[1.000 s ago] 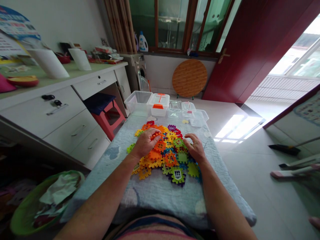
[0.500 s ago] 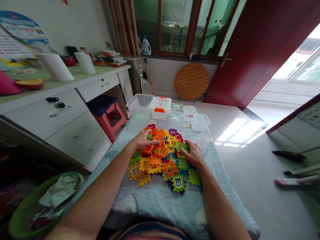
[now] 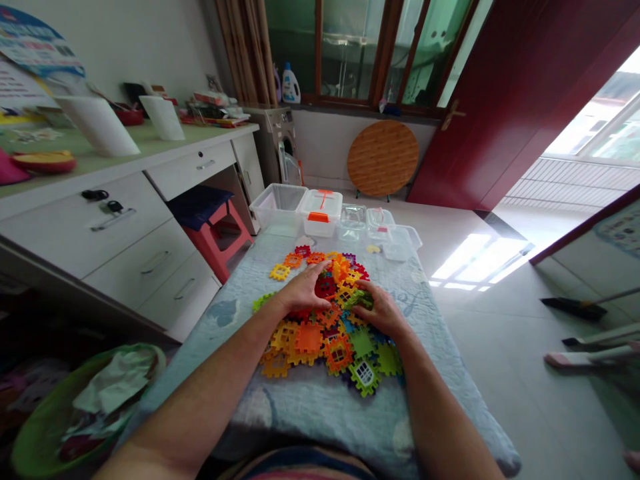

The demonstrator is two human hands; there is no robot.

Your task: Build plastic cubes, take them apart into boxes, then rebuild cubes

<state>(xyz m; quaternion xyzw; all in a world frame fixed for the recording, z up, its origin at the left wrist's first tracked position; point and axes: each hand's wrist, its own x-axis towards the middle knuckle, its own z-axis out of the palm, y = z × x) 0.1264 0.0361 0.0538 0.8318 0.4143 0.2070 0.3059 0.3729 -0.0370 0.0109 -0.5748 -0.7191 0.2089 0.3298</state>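
Observation:
A heap of interlocking plastic building tiles [image 3: 309,337] in orange, yellow, red, green and blue lies on the cloth-covered table. Some tiles have window-like grids. My left hand [image 3: 304,291] presses into the heap from the left, thumb and fingers spread around dark red tiles [image 3: 326,287]; its outer fingers are partly hidden. On the right side, my right hand [image 3: 383,311] has its thumb and fingers closed around green tiles [image 3: 360,299]. A green tile with a white window grid [image 3: 365,375] lies at the heap's near edge.
Beyond the heap stand a clear open bin [image 3: 280,201], a lidded box with orange clips [image 3: 321,213] and smaller clear containers [image 3: 353,217]. A red stool [image 3: 220,230] is left of the table [image 3: 285,413]. A green basket [image 3: 30,427] holds cloths.
Both hands have moved inward over the heap, the left one to the right. Tiles have shifted; a yellow and an orange one now lie apart at the far left. The right hand has closed on green tiles.

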